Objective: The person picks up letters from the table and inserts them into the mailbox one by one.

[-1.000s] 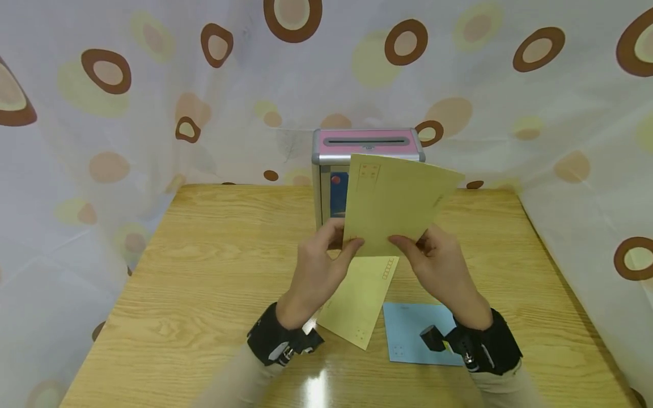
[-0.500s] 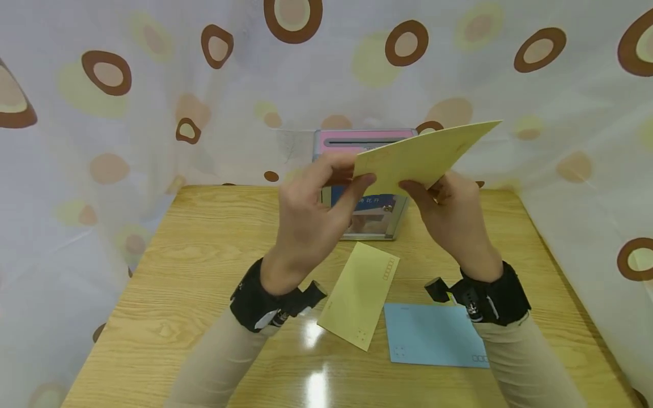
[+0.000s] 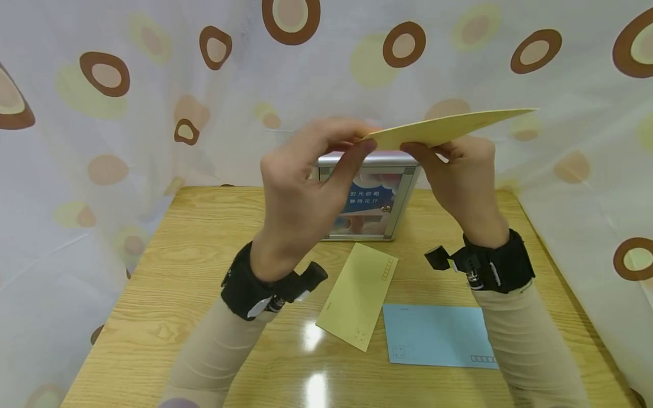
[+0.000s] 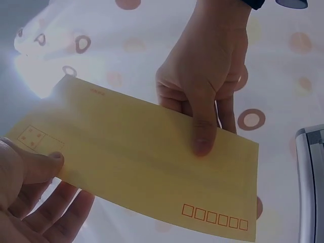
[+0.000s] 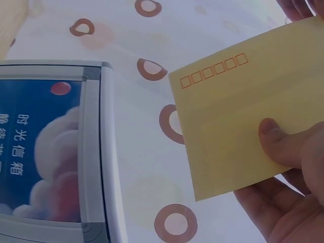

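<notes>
A yellow envelope (image 3: pixel 444 129) is held up in front of the mailbox, tilted so that it appears nearly edge-on in the head view. My left hand (image 3: pixel 306 187) pinches one end, thumb on the face with the stamp square. Farther along, my right hand (image 3: pixel 461 175) pinches it too, its thumb (image 5: pixel 278 144) flat on the paper and fingers behind. Red postcode boxes show on the envelope (image 4: pixel 167 157) in the left wrist view. Behind stands the silver-framed mailbox (image 3: pixel 369 198) with a blue front; hands and envelope hide most of its pink slotted top.
On the wooden table (image 3: pixel 214 238) a second yellow envelope (image 3: pixel 357 294) lies slanted before the mailbox. To its right lies a blue envelope (image 3: pixel 436 334), partly covered by my right forearm. A patterned curtain (image 3: pixel 326 68) hangs at the back and sides.
Both hands have raised the envelope up and away from me. It has tipped from facing me to nearly edge-on, uncovering the mailbox front and now covering its top.
</notes>
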{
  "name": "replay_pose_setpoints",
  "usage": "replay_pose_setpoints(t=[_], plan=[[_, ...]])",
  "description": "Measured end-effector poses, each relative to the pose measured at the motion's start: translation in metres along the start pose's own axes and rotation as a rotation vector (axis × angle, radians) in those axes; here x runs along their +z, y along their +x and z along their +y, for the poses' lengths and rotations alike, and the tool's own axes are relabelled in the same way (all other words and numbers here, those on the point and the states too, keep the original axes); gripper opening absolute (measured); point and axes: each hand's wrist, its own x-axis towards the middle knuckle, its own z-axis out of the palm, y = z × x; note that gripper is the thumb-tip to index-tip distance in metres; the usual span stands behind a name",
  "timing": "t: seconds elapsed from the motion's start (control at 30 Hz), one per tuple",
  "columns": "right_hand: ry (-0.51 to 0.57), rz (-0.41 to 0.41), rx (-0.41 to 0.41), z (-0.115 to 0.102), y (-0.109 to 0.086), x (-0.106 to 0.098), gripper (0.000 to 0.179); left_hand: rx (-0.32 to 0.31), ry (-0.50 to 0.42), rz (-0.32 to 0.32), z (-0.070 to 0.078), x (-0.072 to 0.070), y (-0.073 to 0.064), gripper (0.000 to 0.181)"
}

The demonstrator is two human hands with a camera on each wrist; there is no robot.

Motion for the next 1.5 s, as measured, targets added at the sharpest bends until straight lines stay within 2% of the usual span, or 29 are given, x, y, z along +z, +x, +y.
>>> replay_pose_setpoints(t=[0.17, 0.3, 0.43, 0.63, 0.8, 1.13, 1.5], plan=[[0.008, -0.023, -0.011, 0.006, 0.006, 0.002, 0.013, 0.037, 0.026, 0.033, -0.001, -0.003, 0.003, 0.008], [0.051, -0.033, 0.032, 0.012, 0.009, 0.009, 0.013, 0.05, 0.047, 0.03, -0.006, -0.004, 0.001, 0.007], [0.102, -0.04, 0.122, 0.017, 0.012, 0.022, 0.012, 0.046, 0.096, 0.023, -0.011, -0.006, -0.003, 0.007], [0.2, -0.031, 0.121, 0.024, 0.018, 0.037, 0.01, 0.019, 0.172, -0.021, -0.015, -0.007, -0.009, 0.01], [0.249, -0.062, 0.209, 0.032, 0.015, 0.043, 0.012, 0.013, 0.207, -0.024, -0.017, -0.008, -0.012, 0.011], [0.171, -0.171, 0.297, 0.045, 0.01, 0.051, 0.014, 0.02, 0.229, -0.056, -0.023, -0.004, -0.019, 0.014], [0.067, -0.167, 0.262, 0.047, 0.01, 0.05, 0.012, 0.02, 0.26, -0.08, -0.022, -0.005, -0.016, 0.016]])
